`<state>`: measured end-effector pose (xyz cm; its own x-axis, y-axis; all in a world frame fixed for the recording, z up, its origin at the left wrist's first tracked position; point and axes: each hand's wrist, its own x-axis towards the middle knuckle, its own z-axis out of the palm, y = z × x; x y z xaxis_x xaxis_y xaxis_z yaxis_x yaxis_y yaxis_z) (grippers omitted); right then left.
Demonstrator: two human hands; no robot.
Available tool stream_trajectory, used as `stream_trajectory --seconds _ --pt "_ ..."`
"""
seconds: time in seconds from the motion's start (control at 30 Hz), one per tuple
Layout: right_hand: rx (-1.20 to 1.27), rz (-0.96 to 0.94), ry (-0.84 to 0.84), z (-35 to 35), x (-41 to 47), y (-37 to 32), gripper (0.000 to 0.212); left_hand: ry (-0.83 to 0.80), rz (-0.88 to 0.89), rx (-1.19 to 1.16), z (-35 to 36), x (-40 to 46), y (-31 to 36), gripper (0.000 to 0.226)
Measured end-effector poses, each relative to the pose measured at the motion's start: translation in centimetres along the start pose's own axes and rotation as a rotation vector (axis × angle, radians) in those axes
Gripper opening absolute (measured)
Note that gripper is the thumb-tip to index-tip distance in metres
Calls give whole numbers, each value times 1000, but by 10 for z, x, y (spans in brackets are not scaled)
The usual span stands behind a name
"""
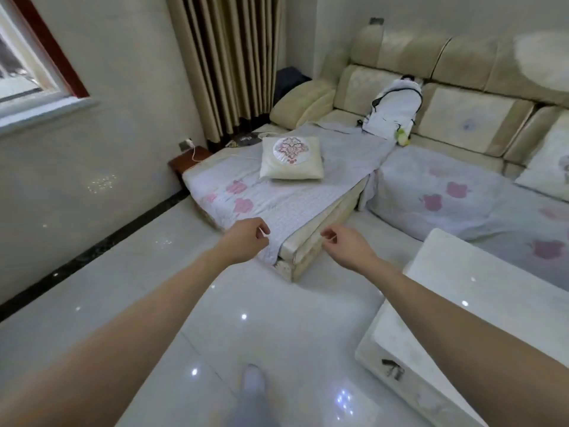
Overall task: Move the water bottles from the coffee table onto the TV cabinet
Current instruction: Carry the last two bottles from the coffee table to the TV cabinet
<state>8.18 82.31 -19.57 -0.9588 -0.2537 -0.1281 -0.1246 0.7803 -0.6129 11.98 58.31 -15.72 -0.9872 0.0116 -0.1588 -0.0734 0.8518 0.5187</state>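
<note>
While the cream L-shaped sofa (400, 124) fills the view, the white glossy worktop (480, 291) at right shows no water bottles. Both hands, left hand (246, 240) and right hand (346, 246), hang empty, fingers loosely curled; searching elsewhere may waste time.

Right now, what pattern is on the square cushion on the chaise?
Cream cushion with a pink ornate medallion on a white round centre; head view.

Bare forearms, sleeveless to the frame edge; white sock (253, 384) on one foot
</note>
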Motion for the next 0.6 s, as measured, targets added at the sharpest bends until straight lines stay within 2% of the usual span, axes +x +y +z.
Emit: stream_trajectory --seconds 0.17,0.27,0.43,0.6 --pt "16 111 109 -33 100 32 33 -86 144 17 1 150 19 20" --pt "51 246 186 -57 143 53 32 -185 247 46 7 235 48 21" --pt "90 432 300 -103 185 104 34 -302 421 69 32 350 124 21" --pt "166 632 414 -145 211 179 31 -441 550 94 92 430 209 25"
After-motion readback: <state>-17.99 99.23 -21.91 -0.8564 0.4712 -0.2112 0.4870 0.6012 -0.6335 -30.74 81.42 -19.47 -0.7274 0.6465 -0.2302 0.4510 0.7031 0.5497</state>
